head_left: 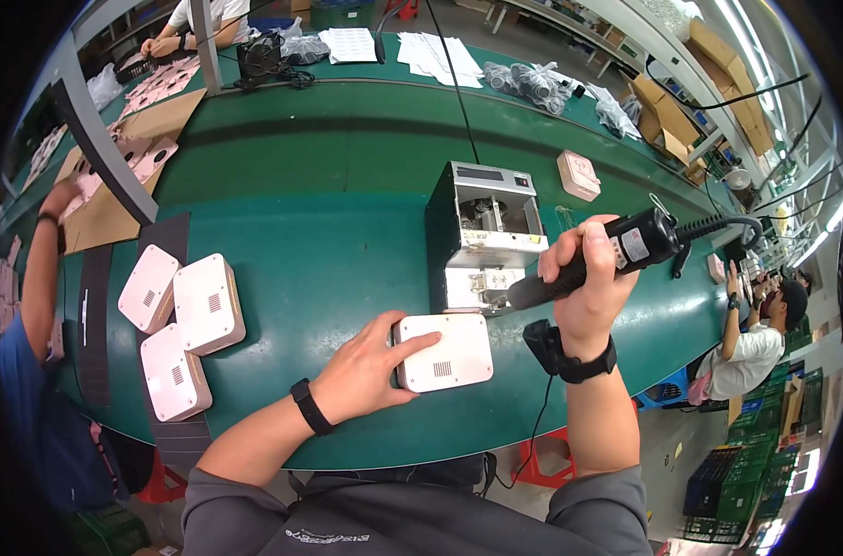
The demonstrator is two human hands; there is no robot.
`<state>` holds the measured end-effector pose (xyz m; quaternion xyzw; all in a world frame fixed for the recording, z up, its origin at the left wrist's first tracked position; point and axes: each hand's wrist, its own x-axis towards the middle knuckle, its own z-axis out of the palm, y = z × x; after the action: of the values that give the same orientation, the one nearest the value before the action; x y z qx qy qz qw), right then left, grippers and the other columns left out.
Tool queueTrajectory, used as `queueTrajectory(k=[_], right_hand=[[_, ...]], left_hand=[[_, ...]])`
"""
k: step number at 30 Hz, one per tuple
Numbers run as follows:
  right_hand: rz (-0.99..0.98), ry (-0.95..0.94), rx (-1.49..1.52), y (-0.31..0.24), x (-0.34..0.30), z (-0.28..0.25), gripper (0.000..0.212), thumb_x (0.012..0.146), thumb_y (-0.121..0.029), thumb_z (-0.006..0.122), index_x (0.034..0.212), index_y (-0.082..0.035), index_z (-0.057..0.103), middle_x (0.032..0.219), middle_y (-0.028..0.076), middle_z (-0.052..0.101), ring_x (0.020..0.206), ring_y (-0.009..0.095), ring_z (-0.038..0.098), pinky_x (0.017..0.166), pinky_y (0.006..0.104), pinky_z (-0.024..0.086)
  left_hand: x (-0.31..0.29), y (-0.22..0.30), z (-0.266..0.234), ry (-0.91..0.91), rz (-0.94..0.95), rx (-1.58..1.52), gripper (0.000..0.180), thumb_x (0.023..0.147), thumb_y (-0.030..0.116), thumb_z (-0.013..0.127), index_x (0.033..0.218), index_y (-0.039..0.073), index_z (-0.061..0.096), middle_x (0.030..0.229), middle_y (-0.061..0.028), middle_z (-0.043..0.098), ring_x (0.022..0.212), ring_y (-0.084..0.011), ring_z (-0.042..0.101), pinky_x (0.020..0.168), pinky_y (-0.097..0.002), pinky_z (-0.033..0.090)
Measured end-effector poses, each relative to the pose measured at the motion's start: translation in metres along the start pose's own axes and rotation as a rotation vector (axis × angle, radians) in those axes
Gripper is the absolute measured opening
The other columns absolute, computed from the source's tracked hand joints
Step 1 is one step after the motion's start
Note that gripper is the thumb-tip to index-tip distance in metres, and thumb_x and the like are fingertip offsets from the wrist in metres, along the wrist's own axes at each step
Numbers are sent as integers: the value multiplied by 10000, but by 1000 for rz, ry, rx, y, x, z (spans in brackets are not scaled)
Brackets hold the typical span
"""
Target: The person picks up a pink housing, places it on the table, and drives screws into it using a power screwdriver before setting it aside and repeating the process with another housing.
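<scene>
My left hand point(361, 369) grips the left end of a pale pink box-shaped housing point(460, 350), one finger stretched across its top. The housing lies flat on the green table with a small slotted grille facing up. In my right hand point(590, 287) is a black electric screwdriver point(646, 239), fingers wrapped round its body. Its front end points down and left toward a metal screw feeder point(486, 243) just beyond the housing. The screwdriver's bit cannot be made out. A coiled cord runs from the tool's rear to the right.
Three similar housings point(208, 304) lie at the left. Another pink box point(579, 176) stands beyond the feeder. A metal post point(106, 148) rises at the left, near a co-worker's arm point(41, 269). Papers point(438, 61) and bagged parts point(532, 85) line the far bench. Another person point(755, 343) sits at the right.
</scene>
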<state>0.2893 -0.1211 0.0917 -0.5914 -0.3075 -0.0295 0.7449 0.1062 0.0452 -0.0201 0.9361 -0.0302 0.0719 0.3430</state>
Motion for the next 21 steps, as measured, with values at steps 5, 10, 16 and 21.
queueTrajectory(k=[5,10,16,21], right_hand=[[98,-50,118,-16,-30,-14,236,967,-264,543,1022,-47,467,670,62,504,490,162,485,532,336,460],[100,-73,98,-26,-59,-23,275,959,-305,555,1028,-61,448,677,63,505,495,161,487,528,336,456],[127,-93,60,-8,-72,-26,325,939,-347,578,1037,-78,423,683,65,506,489,159,474,518,333,447],[126,-59,105,-3,-78,-31,335,923,-349,602,1010,-82,419,673,63,495,484,159,463,512,332,444]], left_hand=[[1,-5,2,47,47,-46,808,671,214,879,1402,230,535,1386,-190,419,1172,-393,565,954,-448,524],[3,-8,3,28,78,-90,824,662,203,889,1402,223,527,1396,-178,412,1171,-396,568,952,-450,526],[2,-5,4,35,70,-91,805,658,146,873,1384,185,528,1356,-183,427,1173,-377,551,934,-427,528],[3,-5,7,51,72,-92,809,648,138,873,1381,187,534,1356,-185,427,1178,-381,549,937,-426,527]])
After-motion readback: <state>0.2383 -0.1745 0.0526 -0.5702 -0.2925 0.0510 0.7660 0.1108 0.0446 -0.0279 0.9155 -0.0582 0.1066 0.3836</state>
